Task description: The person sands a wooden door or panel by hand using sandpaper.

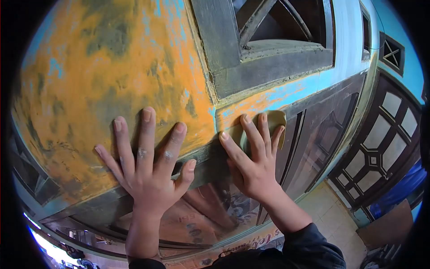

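Note:
My left hand (154,172) lies with its fingers spread against the orange patchy wall (103,89), where grey and blue show through the worn paint. White dust marks a couple of its knuckles. Lower right of the wall patch, my right hand (255,163) presses a curled sheet of sandpaper (281,119) against the narrow painted strip beneath the window frame. The sheet sticks out past my fingertips, and its rest is hidden under the hand. Blue paint (304,89) remains on the strip beyond it.
Above the strip is a dark wooden window frame (268,67) with crossed bars. Dark-framed glass panels (318,139) run below it. Further right stand a panelled door (378,139), a blue plastic-looking sheet (398,190) and a brown board (387,224) on the tiled floor (329,210).

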Motion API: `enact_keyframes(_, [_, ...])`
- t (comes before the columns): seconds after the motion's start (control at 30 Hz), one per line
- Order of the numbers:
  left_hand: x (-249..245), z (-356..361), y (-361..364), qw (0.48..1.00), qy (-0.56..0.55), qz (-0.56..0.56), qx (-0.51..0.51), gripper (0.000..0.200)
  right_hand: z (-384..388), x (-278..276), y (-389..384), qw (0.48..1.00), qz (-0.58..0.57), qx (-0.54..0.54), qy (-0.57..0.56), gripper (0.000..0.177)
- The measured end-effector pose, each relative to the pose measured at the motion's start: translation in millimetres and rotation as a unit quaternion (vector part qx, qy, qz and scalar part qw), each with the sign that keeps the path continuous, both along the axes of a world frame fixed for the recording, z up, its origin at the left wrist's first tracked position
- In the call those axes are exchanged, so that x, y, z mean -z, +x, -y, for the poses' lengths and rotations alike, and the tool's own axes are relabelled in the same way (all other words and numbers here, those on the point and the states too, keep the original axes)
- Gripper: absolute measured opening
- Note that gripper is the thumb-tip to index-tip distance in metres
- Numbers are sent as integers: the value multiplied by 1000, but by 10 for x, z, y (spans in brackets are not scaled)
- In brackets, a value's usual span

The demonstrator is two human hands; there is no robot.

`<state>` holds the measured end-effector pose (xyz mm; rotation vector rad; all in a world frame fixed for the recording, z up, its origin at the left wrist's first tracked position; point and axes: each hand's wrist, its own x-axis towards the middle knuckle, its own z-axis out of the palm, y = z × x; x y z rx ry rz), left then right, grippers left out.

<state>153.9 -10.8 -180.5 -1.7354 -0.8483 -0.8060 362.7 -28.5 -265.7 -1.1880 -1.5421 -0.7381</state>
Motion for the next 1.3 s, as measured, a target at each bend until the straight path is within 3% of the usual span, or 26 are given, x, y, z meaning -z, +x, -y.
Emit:
enact_keyframes(0.43, [10,63,-14,998,-49,21,35,46,9,-194,-15,1000,-4,2,12,53])
enact_keyframes(0.53, [-215,143,-53,997,-70,-21,14,52,20,-331,-63,1000,-6,10,24,53])
enact_keyframes(0.7, [-760,169,-294,999,-9,-24,-37,54,0,-304,-56,999,19,15,33,53])
enact_keyframes(0.8, [-750,129,-255,999,5,-28,-31,57,24,-538,-99,999,19,13,29,52])
enact_keyframes(0.97, [-701,102,-292,999,10,-22,-31,57,-9,-259,-82,999,27,21,42,59])
enact_keyframes(1.1, [-682,105,-289,999,11,-24,-33,56,47,-563,-139,999,21,24,30,54])
enact_keyframes(1.3, [-674,94,-289,999,19,-16,-30,55,28,-297,-136,999,12,20,29,56])
